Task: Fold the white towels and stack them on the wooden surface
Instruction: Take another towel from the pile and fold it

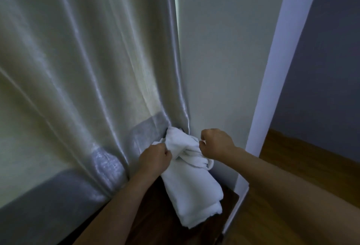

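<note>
Left hand (pixel 155 157) and right hand (pixel 216 143) both pinch a crumpled white towel (pixel 187 147) above the folded towels (pixel 192 196) on the dark wooden counter (pixel 155 225) by the curtain (pixel 87 69). Looks partway done; this one still needs folding.

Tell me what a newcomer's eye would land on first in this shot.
First the two hands at lower centre, the left hand and right hand each gripping a bunched white towel. It sits above folded white towels on a dark wooden surface. A shiny pale curtain fills the left half.
</note>
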A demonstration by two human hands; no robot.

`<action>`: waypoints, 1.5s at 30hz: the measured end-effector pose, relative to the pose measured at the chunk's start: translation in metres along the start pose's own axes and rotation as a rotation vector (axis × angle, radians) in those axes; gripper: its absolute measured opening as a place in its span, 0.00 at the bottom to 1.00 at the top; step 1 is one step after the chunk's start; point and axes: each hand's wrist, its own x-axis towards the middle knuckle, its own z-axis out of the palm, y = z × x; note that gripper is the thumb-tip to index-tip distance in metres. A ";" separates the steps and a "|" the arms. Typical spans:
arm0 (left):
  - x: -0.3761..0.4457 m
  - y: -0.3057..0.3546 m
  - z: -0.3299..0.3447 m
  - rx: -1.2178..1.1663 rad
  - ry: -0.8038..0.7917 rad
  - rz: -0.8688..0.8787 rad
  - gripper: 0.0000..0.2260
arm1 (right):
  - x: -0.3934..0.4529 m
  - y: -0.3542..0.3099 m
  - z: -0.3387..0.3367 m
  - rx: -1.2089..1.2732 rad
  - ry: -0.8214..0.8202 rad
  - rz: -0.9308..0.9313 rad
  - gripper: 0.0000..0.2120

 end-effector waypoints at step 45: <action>0.135 0.031 -0.136 -0.139 0.350 0.262 0.10 | 0.046 -0.052 0.137 0.933 0.351 -0.097 0.08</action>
